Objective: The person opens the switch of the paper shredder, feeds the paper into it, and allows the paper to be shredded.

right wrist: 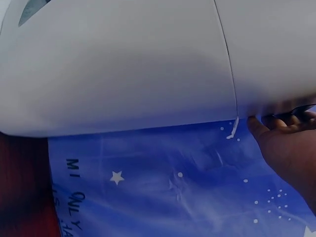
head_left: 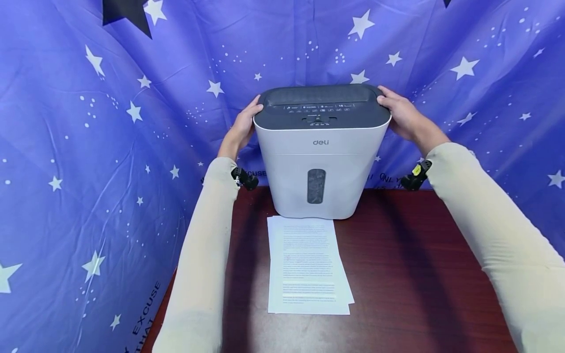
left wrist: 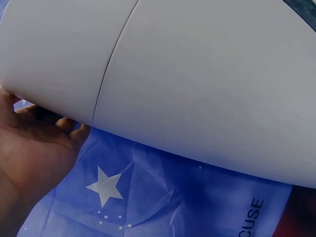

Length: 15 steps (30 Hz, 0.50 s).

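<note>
A white paper shredder [head_left: 287, 181] with a dark grey top stands upright at the back of the table, its small window facing front. My left hand [head_left: 243, 122] grips the upper left side, thumb at the rim of the top. On the opposite side my right hand [head_left: 403, 115] holds the upper right edge, its thumb on the dark top. In the left wrist view the left hand's fingers [left wrist: 66, 124] curl under the casing's edge. The right wrist view has the right hand's fingers [right wrist: 281, 123] tucked in at the side. Printed sheets [head_left: 309, 264] lie in front of the shredder.
The dark red-brown table [head_left: 397, 274] carries the shredder and the slightly fanned paper stack. A blue curtain with white stars [head_left: 145, 122] hangs close behind and along the left side. Each wrist wears a small black camera.
</note>
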Tool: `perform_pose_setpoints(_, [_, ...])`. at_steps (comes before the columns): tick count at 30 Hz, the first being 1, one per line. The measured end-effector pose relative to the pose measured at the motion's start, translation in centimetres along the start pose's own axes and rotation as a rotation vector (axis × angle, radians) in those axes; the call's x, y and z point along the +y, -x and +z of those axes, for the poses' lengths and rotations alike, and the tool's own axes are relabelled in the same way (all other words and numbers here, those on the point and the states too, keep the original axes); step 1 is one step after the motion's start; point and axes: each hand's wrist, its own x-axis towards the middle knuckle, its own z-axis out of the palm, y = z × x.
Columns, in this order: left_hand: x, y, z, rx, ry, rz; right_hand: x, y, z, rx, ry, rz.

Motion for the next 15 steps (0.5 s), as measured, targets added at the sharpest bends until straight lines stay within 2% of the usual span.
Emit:
perform_pose_setpoints(5, [0.03, -0.05, -0.07, -0.009, -0.006, 0.006, -0.51, 0.21, -0.19, 0.0, 0.041, 0.041])
perform_pose_setpoints(11, [0.08, -0.01, 0.02, -0.012, -0.02, 0.001, -0.69, 0.34, -0.16, -0.01, 0.059, 0.047])
perform_pose_setpoints(15, [0.49, 0.09, 0.3, 0.007, -0.012, -0.021, -0.88, 0.17, -0.04, 0.021, 0.187, 0.06])
